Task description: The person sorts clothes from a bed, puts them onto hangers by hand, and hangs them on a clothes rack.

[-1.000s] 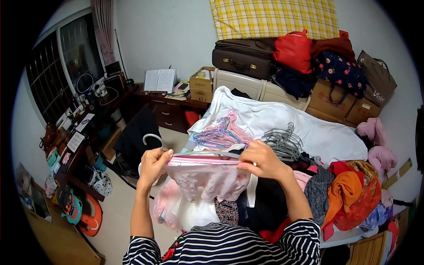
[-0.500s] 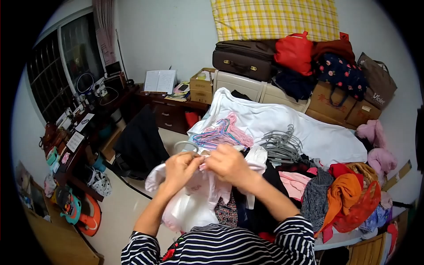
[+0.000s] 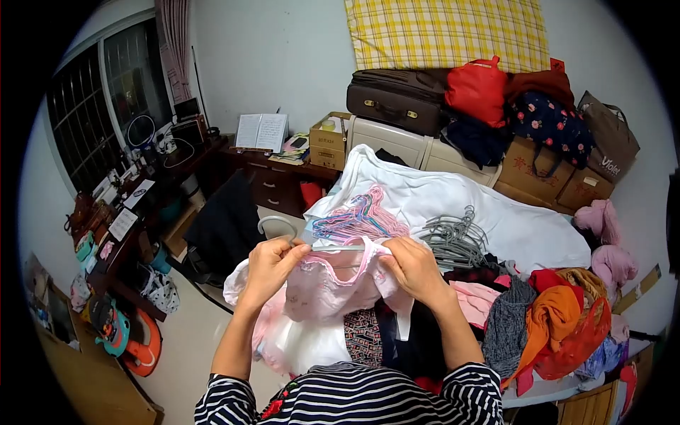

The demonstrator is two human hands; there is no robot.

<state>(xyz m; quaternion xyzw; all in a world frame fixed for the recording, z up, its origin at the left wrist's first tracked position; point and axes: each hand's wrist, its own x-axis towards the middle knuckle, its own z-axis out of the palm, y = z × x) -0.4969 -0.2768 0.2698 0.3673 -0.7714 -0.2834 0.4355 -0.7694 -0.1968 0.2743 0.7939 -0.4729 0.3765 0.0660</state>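
A light pink garment (image 3: 322, 297) hangs in front of me, its neckline pulled wide. My left hand (image 3: 273, 269) pinches the left side of its neckline, near the curved hook of a grey hanger (image 3: 340, 248). The hanger's bar runs along the top of the garment between my hands. At the right side of the neckline, my right hand (image 3: 416, 269) has its fingers closed on the pink fabric. Beyond the garment lie a pile of pink and blue hangers (image 3: 361, 218) and a heap of grey hangers (image 3: 457, 237).
A white cloth (image 3: 467, 195) covers part of the bed. Clothes, among them an orange one (image 3: 552, 312), are heaped at the right. A dark chair (image 3: 227, 219) stands at the left. Behind are a brown suitcase (image 3: 393, 103) and a cardboard box (image 3: 327, 145).
My hands were apart a second ago, came together at the neckline, and are now apart again. The garment's neckline has opened out between them. The view has shifted slightly.
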